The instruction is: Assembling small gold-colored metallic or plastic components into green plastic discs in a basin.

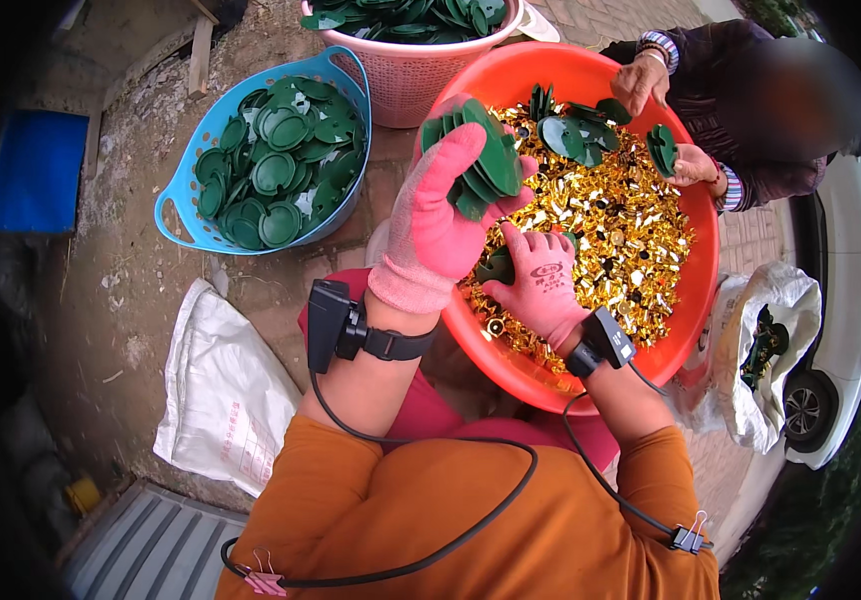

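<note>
My left hand (434,222), in a pink glove, is raised over the left side of a red basin (703,290). It is closed around a loose stack of thin green plastic discs (494,165). Down in the basin, my right hand (543,283), also gloved in pink, rests on a heap of small shiny gold pieces (616,265). Its thumb and fingers curl around a green disc (497,266), mostly hidden beneath the hand. More green discs (576,135) lie on the gold heap at the far side.
Across the basin, a person's hands (643,82) hold green discs. A blue basket (179,190) and a pink basket (391,85), both full of green discs, stand left and behind. White sacks (221,385) flank me; a white car (846,290) is at right.
</note>
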`<control>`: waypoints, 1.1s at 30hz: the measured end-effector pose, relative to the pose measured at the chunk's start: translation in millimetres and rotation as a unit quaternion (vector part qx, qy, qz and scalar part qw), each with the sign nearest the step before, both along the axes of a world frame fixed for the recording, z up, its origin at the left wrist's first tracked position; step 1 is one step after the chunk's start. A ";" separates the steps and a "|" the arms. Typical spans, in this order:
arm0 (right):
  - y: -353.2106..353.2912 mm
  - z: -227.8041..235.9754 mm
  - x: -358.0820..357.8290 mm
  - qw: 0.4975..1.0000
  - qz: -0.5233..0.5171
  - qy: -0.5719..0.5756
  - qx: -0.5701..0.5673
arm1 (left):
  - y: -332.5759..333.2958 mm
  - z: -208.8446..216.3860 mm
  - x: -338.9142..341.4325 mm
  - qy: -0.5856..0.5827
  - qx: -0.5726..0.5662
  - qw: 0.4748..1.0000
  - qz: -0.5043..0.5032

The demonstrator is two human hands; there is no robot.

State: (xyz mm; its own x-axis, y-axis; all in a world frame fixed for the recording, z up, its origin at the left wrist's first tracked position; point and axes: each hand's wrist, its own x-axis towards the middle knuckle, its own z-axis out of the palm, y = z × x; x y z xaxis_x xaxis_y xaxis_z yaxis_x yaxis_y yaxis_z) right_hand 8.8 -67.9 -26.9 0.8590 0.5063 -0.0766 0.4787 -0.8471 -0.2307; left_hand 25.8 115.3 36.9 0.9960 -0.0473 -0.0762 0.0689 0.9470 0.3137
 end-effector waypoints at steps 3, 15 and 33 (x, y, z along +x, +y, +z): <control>-6.6 9.4 18.9 0.992 -0.065 0.076 0.075 | -1.4 -3.9 3.1 -0.026 0.002 1.000 -0.010; -63.0 -6.8 22.7 0.998 0.041 -0.041 0.005 | -12.3 3.3 0.9 0.003 0.001 0.999 -0.053; -45.4 27.5 3.0 0.972 -0.044 0.021 0.231 | -14.8 -7.2 -3.2 0.002 0.046 0.998 -0.040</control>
